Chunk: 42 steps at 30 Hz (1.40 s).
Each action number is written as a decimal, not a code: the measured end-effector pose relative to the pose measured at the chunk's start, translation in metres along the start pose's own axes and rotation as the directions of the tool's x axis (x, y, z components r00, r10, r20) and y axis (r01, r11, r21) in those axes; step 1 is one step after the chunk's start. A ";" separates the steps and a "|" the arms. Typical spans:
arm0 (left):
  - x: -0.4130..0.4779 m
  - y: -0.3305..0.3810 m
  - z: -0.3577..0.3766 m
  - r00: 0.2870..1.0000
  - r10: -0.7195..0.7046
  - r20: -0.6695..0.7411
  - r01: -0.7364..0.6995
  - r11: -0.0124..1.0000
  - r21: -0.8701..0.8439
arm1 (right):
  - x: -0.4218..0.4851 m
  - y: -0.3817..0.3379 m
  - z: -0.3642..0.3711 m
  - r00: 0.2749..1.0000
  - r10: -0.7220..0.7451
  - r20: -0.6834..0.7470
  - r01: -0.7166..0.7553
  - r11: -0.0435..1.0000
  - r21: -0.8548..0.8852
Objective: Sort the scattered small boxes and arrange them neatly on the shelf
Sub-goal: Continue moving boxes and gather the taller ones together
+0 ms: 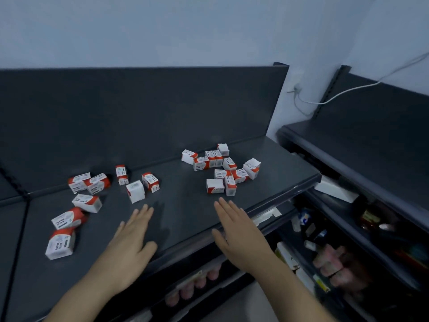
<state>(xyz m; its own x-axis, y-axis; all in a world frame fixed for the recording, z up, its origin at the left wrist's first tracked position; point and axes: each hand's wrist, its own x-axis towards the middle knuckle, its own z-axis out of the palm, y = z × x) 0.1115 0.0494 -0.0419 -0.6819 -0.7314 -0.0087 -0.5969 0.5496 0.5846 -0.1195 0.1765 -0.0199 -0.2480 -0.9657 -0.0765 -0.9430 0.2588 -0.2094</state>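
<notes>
Several small white-and-red boxes lie scattered on a dark grey shelf (185, 201). One loose group (88, 184) spreads over the left half, with a white box (135, 191) nearest my left hand. A tighter cluster (222, 170) sits toward the right end. My left hand (132, 238) lies flat on the shelf with straight fingers, holding nothing. My right hand (234, 231) hovers flat over the shelf's front edge, fingers straight, just short of the right cluster.
The shelf's back panel (139, 108) rises behind the boxes. A second dark shelf unit (362, 145) stands at the right, with a white cable (336, 94) on it. Lower shelves (325, 240) below hold assorted goods.
</notes>
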 end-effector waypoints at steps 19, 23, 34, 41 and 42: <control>0.093 0.002 0.016 0.997 0.038 0.060 -0.044 0.994 0.101 | 0.096 0.038 0.007 0.999 -0.046 -0.026 0.049 0.989 0.142; 0.104 0.003 0.018 0.999 0.009 0.044 -0.015 0.991 0.131 | 0.120 0.050 0.008 0.996 -0.082 -0.019 0.083 0.993 0.081; 0.142 0.058 0.056 1.000 -0.026 0.001 0.025 0.990 0.141 | 0.145 0.111 0.014 0.965 -0.262 -0.005 0.262 0.962 0.072; 0.187 0.080 0.096 1.000 0.006 -0.028 0.001 0.972 0.234 | 0.152 0.137 0.014 0.926 -0.365 -0.093 0.376 0.913 0.158; 0.189 0.078 0.100 0.999 0.003 -0.038 0.007 0.969 0.247 | 0.153 0.140 0.015 0.926 -0.365 -0.092 0.376 0.912 0.166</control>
<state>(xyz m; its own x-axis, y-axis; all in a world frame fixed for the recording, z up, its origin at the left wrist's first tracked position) -0.1059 -0.0054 -0.0790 -0.6669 -0.7448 0.0241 -0.6875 0.6274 0.3656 -0.2857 0.0654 -0.0750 0.0937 -0.9910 0.0957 -0.9162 -0.1234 -0.3812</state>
